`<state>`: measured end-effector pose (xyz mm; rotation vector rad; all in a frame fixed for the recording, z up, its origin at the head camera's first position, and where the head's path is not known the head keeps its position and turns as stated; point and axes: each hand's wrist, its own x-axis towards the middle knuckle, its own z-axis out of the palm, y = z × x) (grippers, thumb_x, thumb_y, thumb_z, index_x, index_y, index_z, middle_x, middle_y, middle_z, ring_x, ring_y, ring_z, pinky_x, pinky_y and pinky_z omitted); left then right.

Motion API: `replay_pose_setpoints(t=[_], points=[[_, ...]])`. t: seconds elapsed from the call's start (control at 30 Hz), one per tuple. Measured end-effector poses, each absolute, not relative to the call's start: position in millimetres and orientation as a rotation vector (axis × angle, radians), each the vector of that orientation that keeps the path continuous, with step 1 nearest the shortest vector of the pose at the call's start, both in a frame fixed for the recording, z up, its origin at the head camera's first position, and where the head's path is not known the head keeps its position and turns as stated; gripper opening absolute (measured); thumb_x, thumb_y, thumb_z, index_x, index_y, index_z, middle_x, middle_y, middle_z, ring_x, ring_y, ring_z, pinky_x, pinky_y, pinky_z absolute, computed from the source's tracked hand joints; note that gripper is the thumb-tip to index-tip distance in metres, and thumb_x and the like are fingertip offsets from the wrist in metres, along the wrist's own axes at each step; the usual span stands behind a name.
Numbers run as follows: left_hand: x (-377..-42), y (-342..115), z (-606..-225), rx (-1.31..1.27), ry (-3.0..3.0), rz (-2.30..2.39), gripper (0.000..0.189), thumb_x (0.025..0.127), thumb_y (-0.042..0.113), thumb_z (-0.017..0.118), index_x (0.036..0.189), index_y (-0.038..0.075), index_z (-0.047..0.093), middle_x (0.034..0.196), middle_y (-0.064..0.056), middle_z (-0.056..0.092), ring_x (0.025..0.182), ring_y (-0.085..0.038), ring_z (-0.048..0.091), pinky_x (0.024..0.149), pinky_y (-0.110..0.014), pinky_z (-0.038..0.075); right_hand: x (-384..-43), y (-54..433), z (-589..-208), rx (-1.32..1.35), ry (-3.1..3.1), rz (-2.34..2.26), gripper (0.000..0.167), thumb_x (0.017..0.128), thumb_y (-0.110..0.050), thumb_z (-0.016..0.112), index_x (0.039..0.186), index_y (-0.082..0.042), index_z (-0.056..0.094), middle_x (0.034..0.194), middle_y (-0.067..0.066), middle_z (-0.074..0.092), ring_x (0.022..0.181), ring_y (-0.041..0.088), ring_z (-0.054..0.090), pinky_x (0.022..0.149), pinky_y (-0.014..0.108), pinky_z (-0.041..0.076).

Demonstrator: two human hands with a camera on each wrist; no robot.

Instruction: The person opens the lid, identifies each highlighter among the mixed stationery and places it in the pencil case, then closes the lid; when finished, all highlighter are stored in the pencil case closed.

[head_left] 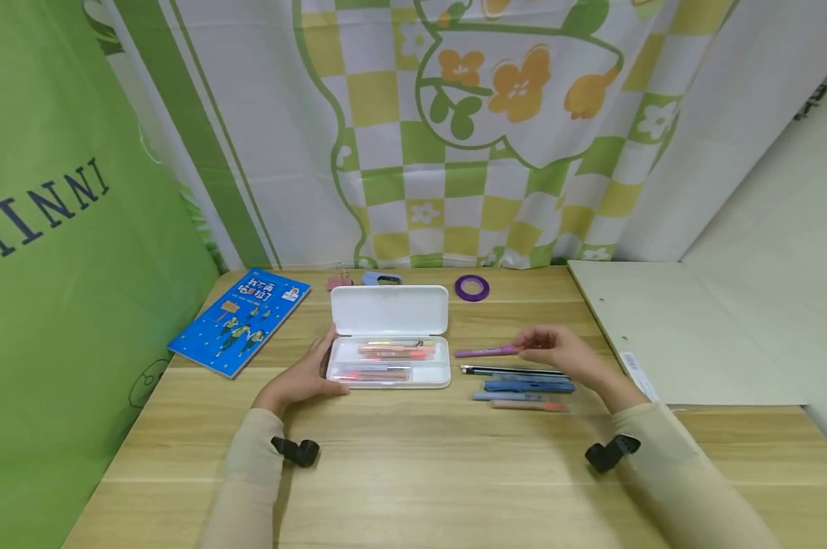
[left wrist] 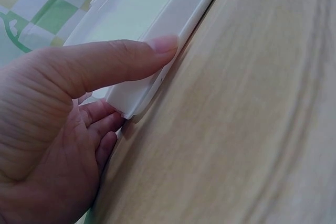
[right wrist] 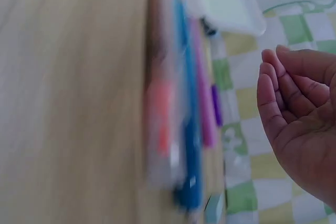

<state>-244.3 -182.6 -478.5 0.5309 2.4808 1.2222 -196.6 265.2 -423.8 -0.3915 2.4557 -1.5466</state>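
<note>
An open white pencil case (head_left: 426, 373) holds several light-coloured pens (head_left: 393, 351) in its base, its lid raised behind. My left hand (head_left: 302, 379) grips the left end of the case; in the left wrist view the thumb (left wrist: 131, 59) rests along the front rim and the fingers bend round the corner. My right hand (head_left: 566, 354) hovers by the right end of a purple pen (head_left: 484, 352), loosely curled, thumb meeting forefinger with nothing seen between them. Below it lie black pencils (head_left: 503, 370), a blue pen (head_left: 527, 386), a light blue pen (head_left: 506, 396) and a clear-and-pink pen (head_left: 526, 406).
A blue booklet (head_left: 242, 322) lies at the left. Behind the case are a pink clip (head_left: 339, 284), a light blue stapler-like item (head_left: 381, 278) and a purple tape roll (head_left: 471, 288). A large pale board (head_left: 695, 335) covers the right back of the wooden table (head_left: 413, 473).
</note>
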Motion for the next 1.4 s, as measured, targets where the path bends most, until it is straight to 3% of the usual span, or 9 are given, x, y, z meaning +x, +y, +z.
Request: replay_pose_setpoints(t=[0.13, 0.3, 0.6, 1.03, 1.27, 1.4], points=[[-236.2, -177.6, -462.4, 0.534, 2.459, 1.239, 0.116, 0.076, 0.015, 0.080, 0.152, 0.010, -0.007, 0.155, -0.023, -0.002, 0.140, -0.044, 0.001, 0.110, -0.060, 0.007, -191.4, 281.4, -430.7, -0.484, 2.505, -1.381, 0.018, 0.089, -0.003, 0.063, 0.103, 0.008, 0.063, 0.095, 0.015, 0.066, 0.086, 0.011, 0.062, 0.074, 0.023, 0.053], [-227.3, -173.4, -443.6, 0.538, 2.444, 1.253, 0.112, 0.076, 0.011, 0.079, 0.151, 0.004, -0.005, 0.154, -0.025, 0.000, 0.140, -0.044, 0.002, 0.111, -0.058, 0.008, -188.6, 286.2, -439.6, -0.611, 2.558, -1.222, 0.013, 0.086, 0.002, 0.063, 0.099, 0.003, 0.065, 0.092, 0.009, 0.067, 0.086, 0.014, 0.061, 0.074, 0.023, 0.052], [-225.0, -172.4, -441.3, 0.524, 2.411, 1.280, 0.112, 0.077, 0.012, 0.078, 0.152, 0.009, -0.005, 0.155, -0.024, -0.003, 0.140, -0.044, 0.000, 0.111, -0.059, 0.007, -185.4, 283.9, -444.6, -0.654, 2.673, -1.103, 0.015, 0.084, 0.006, 0.062, 0.096, -0.002, 0.067, 0.087, 0.003, 0.066, 0.082, 0.012, 0.060, 0.072, 0.025, 0.051], [-226.5, -174.9, -442.8, 0.534, 2.397, 1.290, 0.112, 0.077, 0.012, 0.078, 0.152, 0.009, -0.005, 0.155, -0.024, -0.003, 0.140, -0.044, 0.002, 0.112, -0.057, 0.009, -192.9, 280.7, -450.6, -0.688, 2.789, -1.026, 0.013, 0.082, 0.007, 0.063, 0.092, 0.000, 0.068, 0.084, 0.008, 0.067, 0.080, 0.016, 0.061, 0.072, 0.029, 0.052], [-245.5, -184.4, -478.6, 0.540, 2.441, 1.276, 0.118, 0.075, 0.019, 0.081, 0.152, 0.020, -0.008, 0.156, -0.020, -0.002, 0.140, -0.042, 0.003, 0.111, -0.058, 0.009, -196.0, 280.3, -453.2, -0.707, 2.784, -1.013, 0.015, 0.080, 0.009, 0.063, 0.091, 0.001, 0.067, 0.084, 0.008, 0.067, 0.079, 0.017, 0.062, 0.071, 0.030, 0.053], [-245.5, -184.3, -478.2, 0.553, 2.435, 1.284, 0.120, 0.073, 0.024, 0.082, 0.153, 0.021, -0.007, 0.156, -0.019, -0.001, 0.141, -0.040, 0.005, 0.112, -0.055, 0.010, -196.1, 280.2, -451.9, -0.729, 2.772, -1.008, 0.010, 0.082, 0.005, 0.064, 0.091, 0.001, 0.067, 0.083, 0.009, 0.067, 0.079, 0.017, 0.062, 0.070, 0.028, 0.052]])
